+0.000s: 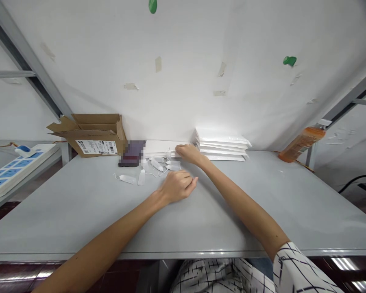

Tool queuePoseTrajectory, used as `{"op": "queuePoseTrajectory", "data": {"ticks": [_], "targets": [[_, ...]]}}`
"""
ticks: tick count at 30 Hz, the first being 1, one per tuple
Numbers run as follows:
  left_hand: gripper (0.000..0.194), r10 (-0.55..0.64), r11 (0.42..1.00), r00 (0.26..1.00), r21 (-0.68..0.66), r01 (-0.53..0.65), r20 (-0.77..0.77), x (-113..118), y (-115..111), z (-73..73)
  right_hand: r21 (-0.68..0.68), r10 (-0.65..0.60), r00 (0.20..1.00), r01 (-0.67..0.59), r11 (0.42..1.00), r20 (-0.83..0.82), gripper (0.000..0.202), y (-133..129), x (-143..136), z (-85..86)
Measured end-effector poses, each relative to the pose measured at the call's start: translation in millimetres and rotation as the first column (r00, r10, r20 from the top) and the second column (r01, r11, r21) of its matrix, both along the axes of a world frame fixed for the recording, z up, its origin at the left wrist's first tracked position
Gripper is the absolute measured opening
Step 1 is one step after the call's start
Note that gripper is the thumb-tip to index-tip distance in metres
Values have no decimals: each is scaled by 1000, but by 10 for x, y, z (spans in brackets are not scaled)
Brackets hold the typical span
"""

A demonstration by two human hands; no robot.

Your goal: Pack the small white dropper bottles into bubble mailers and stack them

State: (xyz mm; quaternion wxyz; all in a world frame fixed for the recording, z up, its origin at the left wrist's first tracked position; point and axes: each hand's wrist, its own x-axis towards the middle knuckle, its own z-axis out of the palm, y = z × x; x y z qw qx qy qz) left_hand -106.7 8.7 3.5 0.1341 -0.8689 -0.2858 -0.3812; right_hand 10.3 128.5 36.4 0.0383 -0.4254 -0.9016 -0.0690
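Note:
My right hand [187, 153] reaches to the right end of a low stack of flat white pieces [160, 148] against the wall. Its fingers are bent and closed at the stack's edge, and whether they grip a piece is hidden. Nearer to me, my left hand [179, 186] is held over the grey table, fingers curled in and thumb alongside; anything inside it is out of sight. Just beyond and left of it lie several small white tags with thin strings, one tag [127, 179] apart at the left and another tag [141, 177] beside it.
A dark phone-like slab [131, 154], partly blurred, lies left of the white stack. Farther left stands an open cardboard box [100, 136]. A pile of white envelopes [222, 146] is at the right. An orange bottle [303, 143] leans at the far right; a power strip [15, 169] lies far left.

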Motion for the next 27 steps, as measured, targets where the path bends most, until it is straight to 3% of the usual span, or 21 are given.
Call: {"op": "queuePoseTrajectory", "data": {"ticks": [5, 11, 15, 17, 21, 24, 27], "targets": [[47, -21, 1000, 1000, -12, 21, -6, 25, -25, -18, 57, -93, 996, 94, 994, -13, 30, 52, -55, -71], [47, -37, 998, 999, -56, 36, -10, 45, -64, -66, 101, -191, 973, 204, 974, -129, 35, 149, -42, -23], [47, -47, 996, 999, -76, 45, -21, 44, -64, -76, 108, -193, 926, 239, 965, -324, 35, 174, -27, 25], [47, -47, 996, 999, -79, 46, -23, 41, -62, -73, 102, -132, 849, 213, 972, -511, 32, 187, -25, 47], [47, -37, 997, 999, -75, 35, -15, 30, -59, -71, 122, 22, 613, 122, 985, -790, 25, 175, -34, 148], [47, -35, 997, 999, -69, 33, -23, 15, -47, -75, 107, 48, 436, 112, 988, -899, 25, 76, 5, 302], [46, -30, 997, 999, -65, 29, -24, 0, -28, -70, 73, 35, 337, 101, 992, -941, 28, -109, 177, 484]]}}
